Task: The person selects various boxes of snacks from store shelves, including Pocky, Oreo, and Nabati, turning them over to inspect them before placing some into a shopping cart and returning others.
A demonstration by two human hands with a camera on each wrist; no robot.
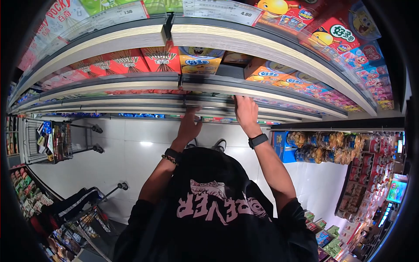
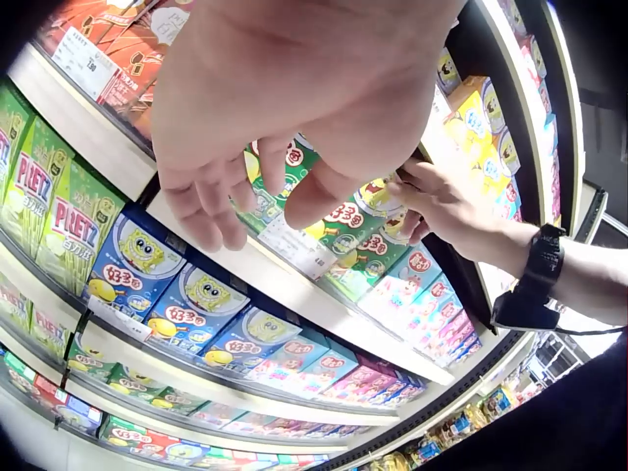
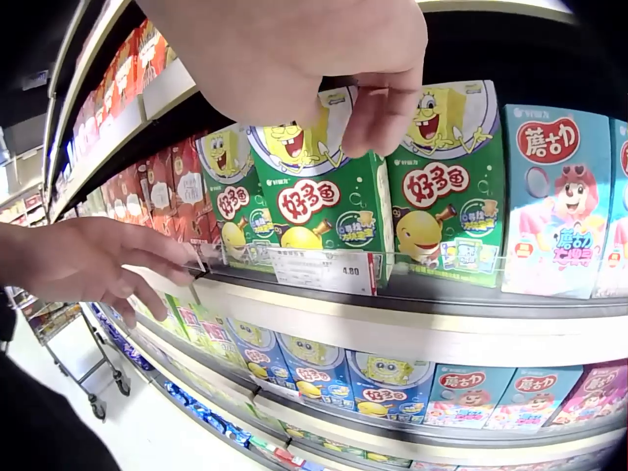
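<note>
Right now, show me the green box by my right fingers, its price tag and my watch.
green box (image 3: 314,211): right wrist view, middle of its front face.
price tag (image 3: 322,270): right wrist view, centre of the white label.
watch (image 2: 543,263): left wrist view, on its black strap.

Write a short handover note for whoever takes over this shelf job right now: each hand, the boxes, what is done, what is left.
Left hand: open, fingertips at the shelf edge beside the price label.
Right hand: fingertips on the top of the front green box; grip unclear.
Done: box upright in its row, not lifted.
Left: probably pull or straighten that box.
</note>
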